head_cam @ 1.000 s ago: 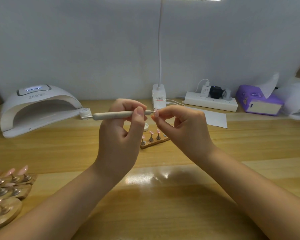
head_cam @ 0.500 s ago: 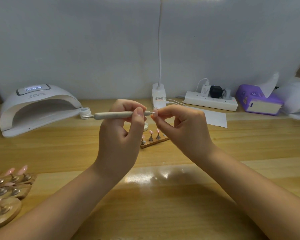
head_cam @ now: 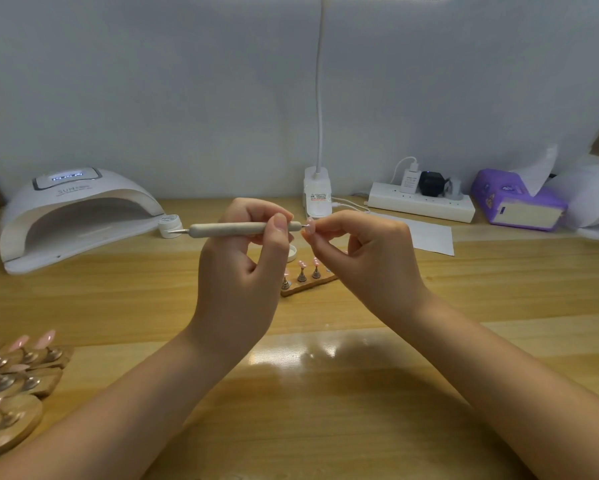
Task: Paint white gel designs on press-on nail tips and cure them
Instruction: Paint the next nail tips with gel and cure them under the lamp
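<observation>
L hand [head_cam: 237, 271] pinches dotting pen [head_cam: 244, 229] horiz., metal tip at nail tip [head_cam: 309, 226] pinched in R hand [head_cam: 364, 259] fingertips, both raised above desk [head_cam: 464, 306]. Below/behind hands: wooden holder [head_cam: 308, 284] w/ more pink tips. Gel pot [head_cam: 169, 226] beside cure lamp [head_cam: 73, 216], rear left.

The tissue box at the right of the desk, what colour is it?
Purple, seen in the head view: the tissue box.

Pale blue-grey wall [head_cam: 152, 81]; glossy wooden desk [head_cam: 325, 410]; white gooseneck lamp [head_cam: 319, 98].
</observation>
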`<state>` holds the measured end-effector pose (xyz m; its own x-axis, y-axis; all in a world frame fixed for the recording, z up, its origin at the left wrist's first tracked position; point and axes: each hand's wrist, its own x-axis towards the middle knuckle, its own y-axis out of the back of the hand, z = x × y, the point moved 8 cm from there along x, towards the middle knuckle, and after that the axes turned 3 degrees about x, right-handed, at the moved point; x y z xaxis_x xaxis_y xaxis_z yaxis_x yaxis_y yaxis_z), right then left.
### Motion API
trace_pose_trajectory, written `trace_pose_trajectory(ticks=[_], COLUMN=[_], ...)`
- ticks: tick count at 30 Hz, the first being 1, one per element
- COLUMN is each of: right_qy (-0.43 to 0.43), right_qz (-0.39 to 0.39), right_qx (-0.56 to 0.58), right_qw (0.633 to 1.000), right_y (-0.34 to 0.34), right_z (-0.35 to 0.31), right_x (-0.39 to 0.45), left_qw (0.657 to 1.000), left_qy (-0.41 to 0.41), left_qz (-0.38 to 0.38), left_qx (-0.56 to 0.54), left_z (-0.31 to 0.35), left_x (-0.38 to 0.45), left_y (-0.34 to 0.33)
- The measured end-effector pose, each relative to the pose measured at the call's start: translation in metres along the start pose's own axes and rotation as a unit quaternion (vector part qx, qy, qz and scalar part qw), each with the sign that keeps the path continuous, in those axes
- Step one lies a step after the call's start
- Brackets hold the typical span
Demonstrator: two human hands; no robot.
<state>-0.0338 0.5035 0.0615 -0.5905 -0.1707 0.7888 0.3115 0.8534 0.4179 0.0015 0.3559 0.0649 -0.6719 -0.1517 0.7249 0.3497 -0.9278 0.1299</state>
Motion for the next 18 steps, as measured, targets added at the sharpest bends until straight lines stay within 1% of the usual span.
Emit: trace_pose_trajectory(ticks=[6, 18], right_qy=[-0.011, -0.006], right_qz=[0.0, 0.009], right_qx=[0.005, 0.006], right_qw=[1.0, 1.0], right_y=[0.0006, 0.0022], right_z=[0.0018, 0.0004], right_x=[0.0002, 0.0006], left_qw=[1.0, 1.0], left_qy=[-0.004, 0.003], left_qz=[0.018, 0.013], left_qx=[-0.009, 0.013], left_z=[0.0054, 0.0032], left_x=[0.0027, 0.0014], left_y=[0.0043, 0.002])
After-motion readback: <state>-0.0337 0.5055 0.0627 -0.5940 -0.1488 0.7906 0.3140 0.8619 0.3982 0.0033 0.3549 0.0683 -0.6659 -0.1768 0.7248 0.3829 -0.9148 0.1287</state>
